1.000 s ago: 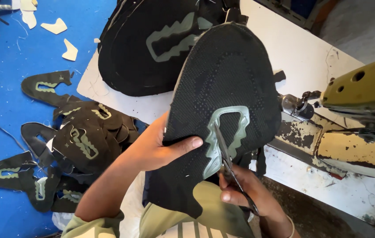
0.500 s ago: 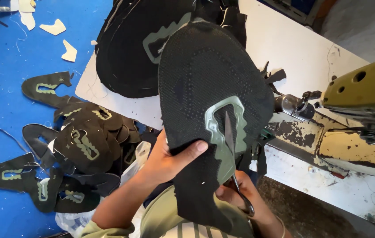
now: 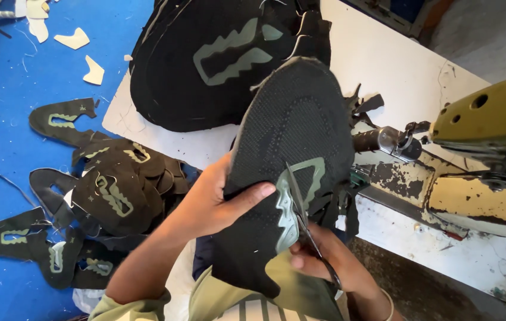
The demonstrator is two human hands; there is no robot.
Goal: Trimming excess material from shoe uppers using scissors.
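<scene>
My left hand [image 3: 214,199] grips a black fabric shoe-upper piece [image 3: 291,128] with a pale green jagged patch near its lower middle, thumb on top. My right hand [image 3: 330,261] holds a pair of scissors [image 3: 303,223] whose blades lie against the green patch. The piece is held up in front of me, above the table edge.
A stack of similar black pieces with green patches [image 3: 217,59] lies on the white table [image 3: 395,65]. Several cut pieces [image 3: 113,190] are scattered on the blue floor [image 3: 21,77] at left with pale offcuts. An olive sewing machine [image 3: 485,125] stands at right.
The held piece has turned and shifted right and upward; my left thumb moved with it. The scissors have stayed at the green patch.
</scene>
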